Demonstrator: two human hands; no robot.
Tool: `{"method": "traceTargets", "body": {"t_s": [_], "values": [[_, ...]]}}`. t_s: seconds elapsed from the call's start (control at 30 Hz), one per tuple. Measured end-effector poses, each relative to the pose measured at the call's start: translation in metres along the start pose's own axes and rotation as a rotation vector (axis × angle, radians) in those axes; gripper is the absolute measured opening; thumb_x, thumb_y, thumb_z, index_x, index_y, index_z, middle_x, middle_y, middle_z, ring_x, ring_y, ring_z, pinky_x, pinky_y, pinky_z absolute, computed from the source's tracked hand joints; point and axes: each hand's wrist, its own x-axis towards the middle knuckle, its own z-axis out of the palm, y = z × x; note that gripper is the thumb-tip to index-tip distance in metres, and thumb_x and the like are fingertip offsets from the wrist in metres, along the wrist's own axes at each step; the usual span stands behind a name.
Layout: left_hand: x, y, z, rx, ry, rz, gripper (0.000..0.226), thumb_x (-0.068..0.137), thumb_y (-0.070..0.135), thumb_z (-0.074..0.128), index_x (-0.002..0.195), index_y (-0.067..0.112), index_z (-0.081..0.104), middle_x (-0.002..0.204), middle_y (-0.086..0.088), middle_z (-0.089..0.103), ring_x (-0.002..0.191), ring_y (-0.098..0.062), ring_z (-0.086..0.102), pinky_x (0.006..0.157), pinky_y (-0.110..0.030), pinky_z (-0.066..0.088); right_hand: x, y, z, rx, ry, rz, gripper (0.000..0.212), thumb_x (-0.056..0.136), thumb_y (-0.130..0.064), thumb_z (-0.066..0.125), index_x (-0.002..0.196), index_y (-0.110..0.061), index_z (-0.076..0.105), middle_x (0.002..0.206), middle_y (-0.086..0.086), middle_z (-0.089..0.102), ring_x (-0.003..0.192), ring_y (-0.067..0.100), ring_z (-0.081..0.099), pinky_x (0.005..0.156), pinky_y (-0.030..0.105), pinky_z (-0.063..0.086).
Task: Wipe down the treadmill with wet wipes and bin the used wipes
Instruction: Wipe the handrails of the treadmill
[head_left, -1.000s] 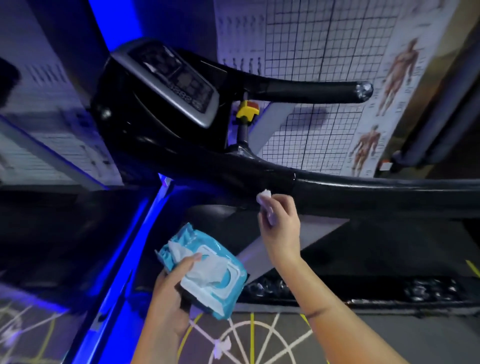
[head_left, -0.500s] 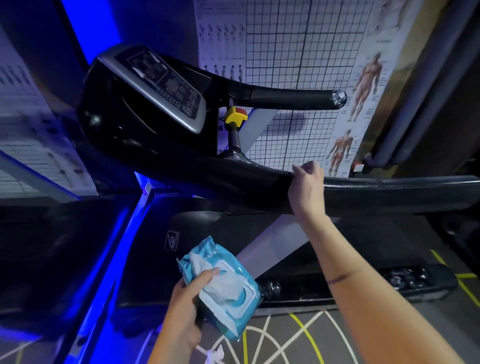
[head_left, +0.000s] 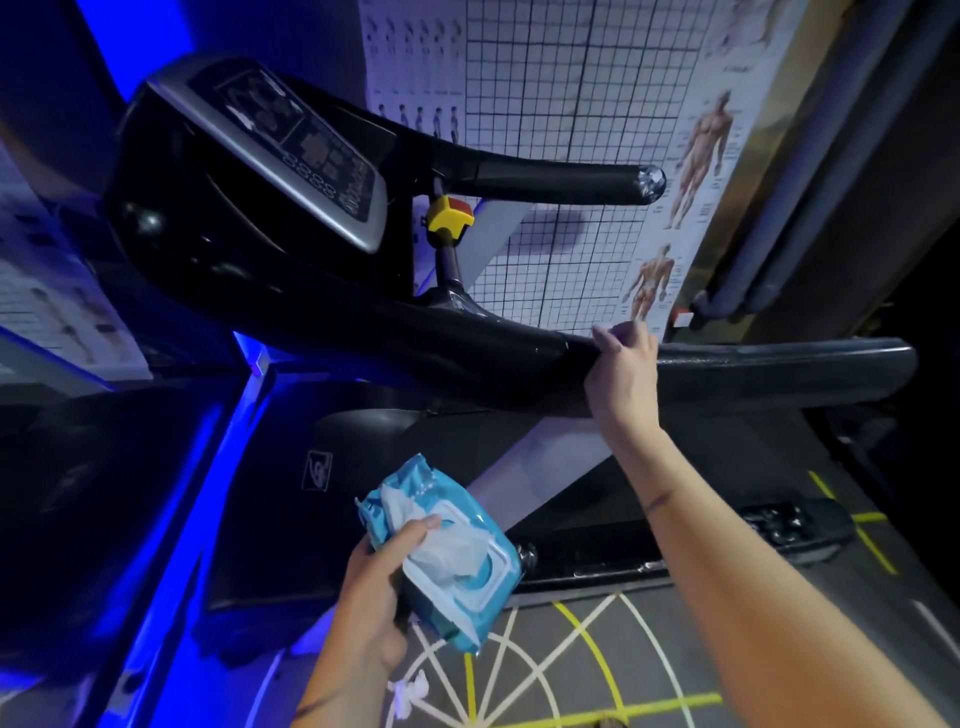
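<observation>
The black treadmill stands in front of me, its console (head_left: 291, 150) at upper left and its near handrail (head_left: 779, 374) running to the right. My right hand (head_left: 621, 371) is wrapped over the top of that handrail; a bit of white wipe (head_left: 602, 332) shows at its fingertips. My left hand (head_left: 379, 587) holds a blue wet-wipe pack (head_left: 452, 561) low in the middle, its white lid open and a wipe sticking out under my thumb.
The far handrail (head_left: 561, 182) reaches right above a yellow and red safety key (head_left: 449, 215). A grid chart and anatomy posters (head_left: 696, 156) cover the wall behind. A crumpled white wipe (head_left: 410, 691) lies on the marked floor. Blue light strips run along the left.
My right hand has risen from under the handrail with the wipe and now lies over its top. The pack in my left hand has stayed about level.
</observation>
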Motion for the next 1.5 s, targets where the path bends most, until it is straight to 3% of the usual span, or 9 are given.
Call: {"method": "traceTargets", "body": {"t_s": [0.17, 0.23, 0.47, 0.6, 0.73, 1.03, 1.2, 1.37, 1.5], "values": [[0.001, -0.002, 0.017, 0.033, -0.042, -0.020, 0.047, 0.079, 0.016, 0.082, 0.125, 0.013, 0.072, 0.109, -0.021, 0.079, 0.096, -0.043, 0.077, 0.082, -0.066, 0.060, -0.022, -0.016, 0.006, 0.052, -0.013, -0.280, 0.036, 0.094, -0.011, 0.043, 0.121, -0.008, 0.065, 0.107, 0.011, 0.055, 0.094, 0.028, 0.049, 0.086, 0.040, 0.046], [0.003, -0.006, 0.024, 0.044, -0.059, -0.004, 0.047, 0.076, 0.016, 0.082, 0.122, 0.012, 0.073, 0.106, -0.020, 0.080, 0.089, -0.039, 0.079, 0.073, -0.052, 0.064, -0.025, -0.010, 0.009, 0.001, -0.064, -0.353, 0.050, 0.086, -0.004, 0.035, 0.129, 0.004, 0.058, 0.110, 0.016, 0.052, 0.090, 0.032, 0.046, 0.084, 0.039, 0.046], [0.004, -0.028, 0.073, 0.126, -0.074, -0.016, 0.047, 0.073, 0.015, 0.086, 0.119, 0.017, 0.074, 0.098, -0.016, 0.081, 0.079, -0.034, 0.080, 0.080, -0.049, 0.062, -0.014, 0.088, -0.017, -0.110, -0.087, -0.141, 0.057, 0.080, -0.004, 0.030, 0.129, 0.009, 0.056, 0.111, 0.022, 0.054, 0.095, 0.036, 0.044, 0.083, 0.043, 0.050], [0.000, -0.048, 0.121, 0.160, -0.068, -0.057, 0.029, 0.084, 0.016, 0.083, 0.109, 0.024, 0.071, 0.085, -0.012, 0.081, 0.067, -0.032, 0.076, 0.083, -0.058, 0.054, 0.002, 0.160, -0.033, -0.107, -0.134, -0.084, 0.050, 0.084, 0.003, 0.053, 0.134, 0.003, 0.053, 0.118, 0.020, 0.051, 0.104, 0.039, 0.045, 0.089, 0.046, 0.050], [-0.005, -0.072, 0.172, 0.172, -0.025, -0.070, 0.032, 0.081, 0.017, 0.086, 0.109, 0.016, 0.072, 0.088, -0.016, 0.080, 0.086, -0.041, 0.075, 0.087, -0.063, 0.055, 0.019, 0.225, -0.046, -0.127, -0.138, -0.118, 0.049, 0.082, 0.008, 0.060, 0.131, 0.004, 0.055, 0.120, 0.020, 0.051, 0.103, 0.039, 0.046, 0.090, 0.046, 0.050], [-0.026, -0.150, 0.295, 0.108, 0.106, -0.001, 0.060, 0.063, 0.022, 0.093, 0.114, 0.015, 0.061, 0.100, -0.018, 0.075, 0.085, -0.037, 0.073, 0.071, -0.043, 0.057, 0.070, 0.377, -0.080, -0.155, -0.229, -0.107, 0.072, 0.064, 0.018, 0.056, 0.135, 0.006, 0.049, 0.119, 0.020, 0.049, 0.103, 0.037, 0.043, 0.090, 0.043, 0.047], [-0.042, -0.193, 0.359, 0.047, 0.158, 0.071, 0.043, 0.073, 0.013, 0.087, 0.107, 0.015, 0.060, 0.089, -0.014, 0.071, 0.070, -0.030, 0.068, 0.039, -0.027, 0.050, 0.092, 0.454, -0.098, -0.162, -0.190, -0.095, 0.060, 0.071, 0.015, 0.055, 0.131, 0.006, 0.052, 0.116, 0.021, 0.051, 0.100, 0.036, 0.043, 0.087, 0.045, 0.048], [-0.052, -0.217, 0.408, 0.090, 0.112, 0.060, 0.084, 0.049, 0.018, 0.096, 0.127, 0.011, 0.066, 0.096, -0.014, 0.080, 0.078, -0.031, 0.077, 0.057, -0.038, 0.058, 0.114, 0.519, -0.119, -0.153, -0.230, 0.038, 0.028, 0.095, -0.014, 0.044, 0.119, -0.004, 0.055, 0.120, 0.018, 0.051, 0.110, 0.033, 0.049, 0.085, 0.043, 0.046], [-0.049, -0.233, 0.444, 0.109, 0.101, 0.081, 0.064, 0.069, 0.014, 0.092, 0.126, 0.009, 0.062, 0.104, -0.013, 0.078, 0.089, -0.030, 0.075, 0.066, -0.037, 0.058, 0.099, 0.556, -0.140, -0.023, -0.146, 0.259, 0.020, 0.080, 0.000, 0.052, 0.099, -0.005, 0.057, 0.109, 0.019, 0.049, 0.100, 0.039, 0.050, 0.085, 0.045, 0.048]]}}
